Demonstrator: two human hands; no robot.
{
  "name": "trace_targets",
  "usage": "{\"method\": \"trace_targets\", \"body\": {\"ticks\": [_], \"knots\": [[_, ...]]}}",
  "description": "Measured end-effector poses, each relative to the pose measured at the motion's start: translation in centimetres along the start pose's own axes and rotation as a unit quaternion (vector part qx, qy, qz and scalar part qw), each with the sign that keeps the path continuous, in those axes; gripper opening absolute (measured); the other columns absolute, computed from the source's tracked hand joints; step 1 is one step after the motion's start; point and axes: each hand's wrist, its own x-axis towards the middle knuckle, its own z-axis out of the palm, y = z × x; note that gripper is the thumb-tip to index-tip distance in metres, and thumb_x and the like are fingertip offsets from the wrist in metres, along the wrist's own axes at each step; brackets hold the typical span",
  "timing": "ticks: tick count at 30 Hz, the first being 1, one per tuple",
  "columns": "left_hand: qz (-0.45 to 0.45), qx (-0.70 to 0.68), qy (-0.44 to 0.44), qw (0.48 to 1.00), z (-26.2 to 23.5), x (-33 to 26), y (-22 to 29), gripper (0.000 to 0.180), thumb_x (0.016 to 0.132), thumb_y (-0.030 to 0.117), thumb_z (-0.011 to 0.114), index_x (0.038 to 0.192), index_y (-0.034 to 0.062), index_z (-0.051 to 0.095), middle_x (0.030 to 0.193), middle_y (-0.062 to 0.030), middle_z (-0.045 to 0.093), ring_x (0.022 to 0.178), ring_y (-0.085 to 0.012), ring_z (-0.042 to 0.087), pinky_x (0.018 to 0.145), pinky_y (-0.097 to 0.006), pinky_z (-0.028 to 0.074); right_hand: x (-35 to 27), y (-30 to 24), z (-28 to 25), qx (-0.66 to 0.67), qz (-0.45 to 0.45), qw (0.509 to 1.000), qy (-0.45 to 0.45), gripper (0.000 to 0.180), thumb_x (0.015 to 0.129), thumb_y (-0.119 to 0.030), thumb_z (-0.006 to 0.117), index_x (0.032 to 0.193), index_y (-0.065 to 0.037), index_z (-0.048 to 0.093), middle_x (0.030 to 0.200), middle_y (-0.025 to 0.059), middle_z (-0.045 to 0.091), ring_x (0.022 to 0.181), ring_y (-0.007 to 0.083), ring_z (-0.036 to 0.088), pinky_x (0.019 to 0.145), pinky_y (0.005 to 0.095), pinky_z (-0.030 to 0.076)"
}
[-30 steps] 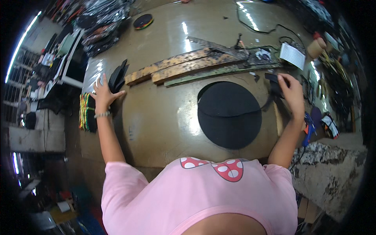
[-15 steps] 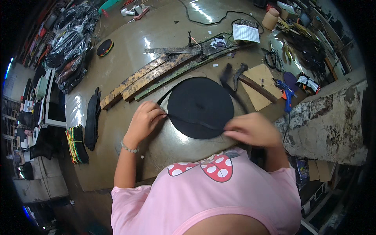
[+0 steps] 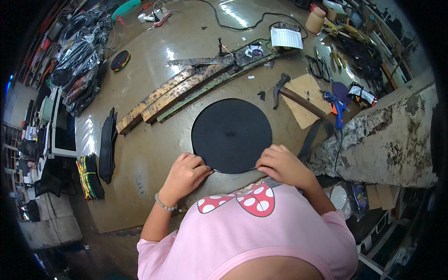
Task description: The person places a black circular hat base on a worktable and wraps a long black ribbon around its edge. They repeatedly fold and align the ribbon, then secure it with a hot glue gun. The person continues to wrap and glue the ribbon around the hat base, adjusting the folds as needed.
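A large flat coil of black strap (image 3: 231,133) lies on the table in front of me, its windings forming a round disc. My left hand (image 3: 189,171) is closed at the coil's near left edge, fingertips pinching the strap there. At the near right edge, my right hand (image 3: 282,164) also pinches the strap between thumb and fingers. Between the two hands, the strap follows the rim closely. A loose length of black strap (image 3: 317,136) curves out beyond my right wrist, beside the hammer handle.
Beyond the coil lie long wooden bars (image 3: 179,91) with metal fittings. To the right are a hammer (image 3: 298,99), a piece of cardboard (image 3: 296,112), a blue glue gun (image 3: 339,108) and scissors (image 3: 319,67). Black strips (image 3: 108,147) and a banded bundle (image 3: 88,177) lie left.
Both hands have come nearer to me and closer together. The strap that crossed over the coil's top now lies along its near rim. The loose tail has shifted right and nearer.
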Motion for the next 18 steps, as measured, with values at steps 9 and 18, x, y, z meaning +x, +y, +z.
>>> {"method": "trace_targets", "body": {"ticks": [9,18], "knots": [[-0.086,-0.042,-0.132,0.987,-1.6,2.9,2.3,0.026,0.071,0.03,0.068,0.073,0.0044,0.064,0.067,-0.007,0.056,0.064,-0.0234,0.058,0.054,-0.032,0.044,-7.8,-0.9,-5.1,-0.013,0.208,0.978,0.026,0.014,0.079,-0.018,0.062,0.078,-0.004,0.059,0.069,0.0128,0.059,0.064,0.0292,0.058,0.058,0.0374,0.044],[-0.108,-0.63,-0.336,0.692,1.9,14.9,8.8,0.071,0.092,0.054,0.021,0.092,-0.0061,0.059,0.087,-0.0144,0.063,0.074,-0.0212,0.061,0.069,-0.028,0.047,-1.0,-6.4,-8.0,-0.134,-0.15,0.976,0.079,0.032,0.076,-0.031,0.064,0.056,-0.01,0.051,0.055,0.0051,0.049,0.049,0.0218,0.052,0.049,0.0329,0.041]]}}
